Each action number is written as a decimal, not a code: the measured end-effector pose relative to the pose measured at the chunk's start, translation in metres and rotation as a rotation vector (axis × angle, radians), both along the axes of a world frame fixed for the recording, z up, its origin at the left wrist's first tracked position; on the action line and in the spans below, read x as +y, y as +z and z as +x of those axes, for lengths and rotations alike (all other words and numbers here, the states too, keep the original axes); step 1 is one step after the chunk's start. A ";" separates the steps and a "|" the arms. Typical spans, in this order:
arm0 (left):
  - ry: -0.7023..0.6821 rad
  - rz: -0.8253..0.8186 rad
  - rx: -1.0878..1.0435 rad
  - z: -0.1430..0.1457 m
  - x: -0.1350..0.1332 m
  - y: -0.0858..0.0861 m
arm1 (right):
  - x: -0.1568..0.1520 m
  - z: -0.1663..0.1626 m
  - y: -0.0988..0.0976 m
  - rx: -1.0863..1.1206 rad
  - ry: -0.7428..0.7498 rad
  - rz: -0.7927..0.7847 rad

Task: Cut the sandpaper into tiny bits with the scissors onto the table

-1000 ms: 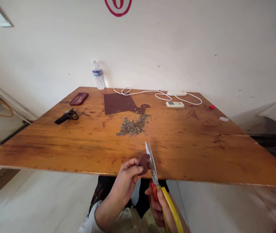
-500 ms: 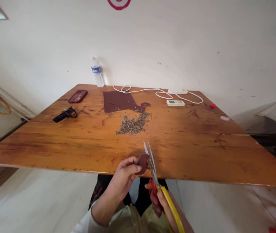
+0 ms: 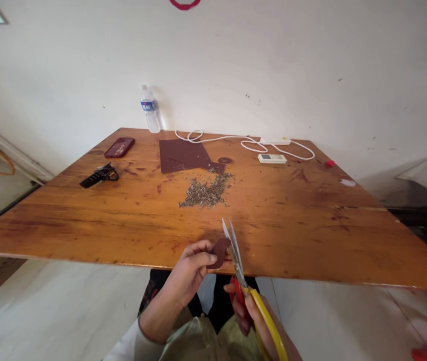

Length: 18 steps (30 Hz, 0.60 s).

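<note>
Between the thumb and fingers of my left hand (image 3: 193, 268) is a small curved piece of dark brown sheet (image 3: 219, 252), perhaps paper or thin leather. My right hand (image 3: 251, 311) grips scissors (image 3: 239, 265) with one yellow and one red handle. Their blades point away from me, slightly apart, and the right edge of the brown piece lies at them. Both hands are at the table's near edge. Beyond the blade tips lies a heap of small greyish-brown shreds (image 3: 206, 193), with larger brown sheets (image 3: 181, 156) behind it.
On the wooden table (image 3: 292, 220) are a dark red phone (image 3: 120, 147), a black strap-like object (image 3: 99, 175), a water bottle (image 3: 150, 111), a white remote control (image 3: 271, 159) and a power strip (image 3: 275, 141) with its cord. A red scrap (image 3: 330, 163) and a white scrap (image 3: 348, 183) lie right.
The brown piece has turned slightly in my left hand, beside the scissor blades. The view has shifted a little; the things on the table stay put.
</note>
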<state>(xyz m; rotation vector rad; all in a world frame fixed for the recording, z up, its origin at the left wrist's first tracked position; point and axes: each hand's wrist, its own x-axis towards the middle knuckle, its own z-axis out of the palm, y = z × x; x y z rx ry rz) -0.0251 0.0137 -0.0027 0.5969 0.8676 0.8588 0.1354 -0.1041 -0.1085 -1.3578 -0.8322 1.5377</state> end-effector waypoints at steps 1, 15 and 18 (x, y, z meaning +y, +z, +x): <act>-0.004 0.000 0.005 0.000 0.000 0.000 | 0.001 0.001 0.001 0.004 0.005 0.009; 0.003 0.006 0.018 -0.003 0.000 0.001 | 0.002 0.009 0.027 -0.041 0.061 -0.022; 0.014 -0.030 0.002 -0.002 -0.001 0.001 | 0.001 0.011 0.036 -0.054 0.051 -0.019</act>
